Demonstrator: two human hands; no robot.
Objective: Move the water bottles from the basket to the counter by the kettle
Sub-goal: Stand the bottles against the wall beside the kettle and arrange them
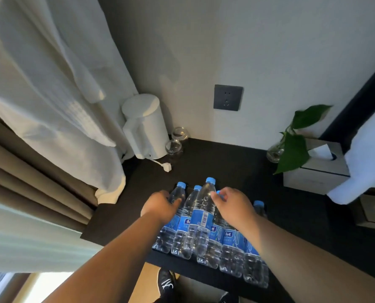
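Palms down, left hand point(159, 205) and right hand point(233, 207) grip water bottles point(180, 193).

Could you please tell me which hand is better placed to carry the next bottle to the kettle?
Probably the left. The left hand grips the leftmost bottle, and the kettle stands on that side. The right hand, at a cap further right, would have to cross the other bottles.

Counter point(226, 167) bears kettle point(144, 127), glasses point(174, 147), vase point(274, 153), tissue box point(317, 171)

It is looking like a hotel room: a white bathrobe point(51, 95) is hanging beside brown curtains point(29, 171), while a kettle point(145, 127), two glasses point(174, 147) and a tissue box point(317, 171) are sitting on the dark table point(226, 162).
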